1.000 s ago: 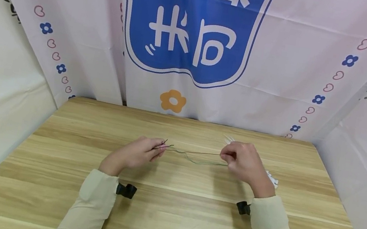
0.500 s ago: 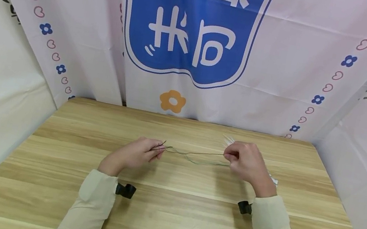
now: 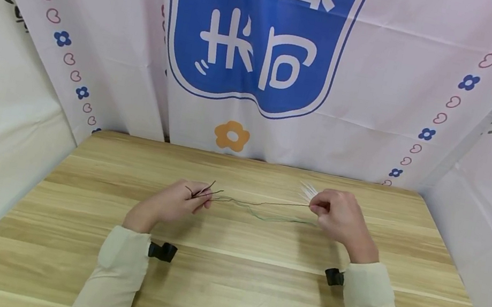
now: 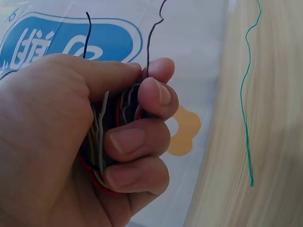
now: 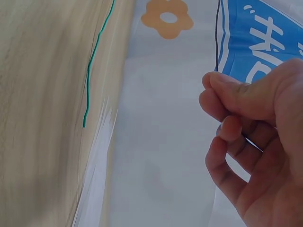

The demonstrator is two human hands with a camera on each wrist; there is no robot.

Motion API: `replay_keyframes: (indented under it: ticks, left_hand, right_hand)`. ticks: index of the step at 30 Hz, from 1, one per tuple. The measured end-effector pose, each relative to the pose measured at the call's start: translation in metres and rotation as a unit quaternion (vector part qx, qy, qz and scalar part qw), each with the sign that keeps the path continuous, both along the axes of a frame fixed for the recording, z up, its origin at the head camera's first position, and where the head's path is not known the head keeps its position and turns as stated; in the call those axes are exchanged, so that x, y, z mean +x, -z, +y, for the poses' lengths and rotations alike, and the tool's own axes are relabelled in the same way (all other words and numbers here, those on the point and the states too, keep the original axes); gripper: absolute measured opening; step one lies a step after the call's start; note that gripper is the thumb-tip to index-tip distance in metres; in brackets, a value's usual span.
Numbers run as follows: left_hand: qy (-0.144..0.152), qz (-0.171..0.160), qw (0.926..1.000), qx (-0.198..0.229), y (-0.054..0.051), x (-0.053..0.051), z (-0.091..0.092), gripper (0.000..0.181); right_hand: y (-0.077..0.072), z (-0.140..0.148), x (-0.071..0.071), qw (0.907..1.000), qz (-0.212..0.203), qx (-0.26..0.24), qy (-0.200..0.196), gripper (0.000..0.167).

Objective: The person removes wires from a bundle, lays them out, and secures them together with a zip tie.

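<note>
My left hand (image 3: pixel 171 203) grips a bundle of thin coloured wires (image 4: pixel 100 137), grey, yellow, red and black, with the fingers curled round it. Dark wire ends stick out above that hand. A thin dark wire (image 3: pixel 283 204) runs from the bundle across to my right hand (image 3: pixel 343 221). Thumb and forefinger of the right hand pinch this wire (image 5: pixel 217 42) near its end. A green wire (image 3: pixel 271 218) lies on the table between the hands, slightly wavy, and touches neither hand. How the wires are looped inside the left palm is partly hidden.
White strips with pointed tips, which look like cable ties (image 3: pixel 309 191), lie behind the right hand, partly hidden by it. The wooden table (image 3: pixel 223 291) ends at a printed cloth backdrop (image 3: pixel 363 151). White cloth walls (image 3: pixel 0 134) stand at both sides.
My hands have moved apart, the left one leftward and the right one rightward. The dark wire between them spans a longer stretch. The green wire has stayed about where it was.
</note>
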State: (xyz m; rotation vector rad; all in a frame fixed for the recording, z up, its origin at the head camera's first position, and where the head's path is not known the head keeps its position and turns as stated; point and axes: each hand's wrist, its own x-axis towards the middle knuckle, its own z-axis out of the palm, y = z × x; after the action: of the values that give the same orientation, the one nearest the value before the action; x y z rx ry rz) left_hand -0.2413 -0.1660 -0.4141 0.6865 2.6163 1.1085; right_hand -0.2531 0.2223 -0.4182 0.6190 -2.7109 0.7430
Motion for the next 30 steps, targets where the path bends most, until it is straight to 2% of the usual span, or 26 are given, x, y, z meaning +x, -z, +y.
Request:
replay_keyframes:
  ticks: [7,18,30]
  left_hand:
    - [-0.004,0.016,0.9998,0.01,-0.002,-0.001,-0.01,0.028]
    - [-0.025,-0.003,0.9995,0.018,-0.006,-0.001,-0.026,0.026]
    - [-0.02,0.019,0.9993,-0.026,-0.007,-0.004,-0.036,0.024]
  right_hand:
    - [0.0,0.009,-0.003,0.9994,-0.024,-0.001,0.024,0.021]
    - [-0.001,0.013,-0.003,0.9985,-0.042,0.003,0.036,0.018]
    - [-0.004,0.021,-0.003,0.9967,-0.058,0.006,0.057,0.013]
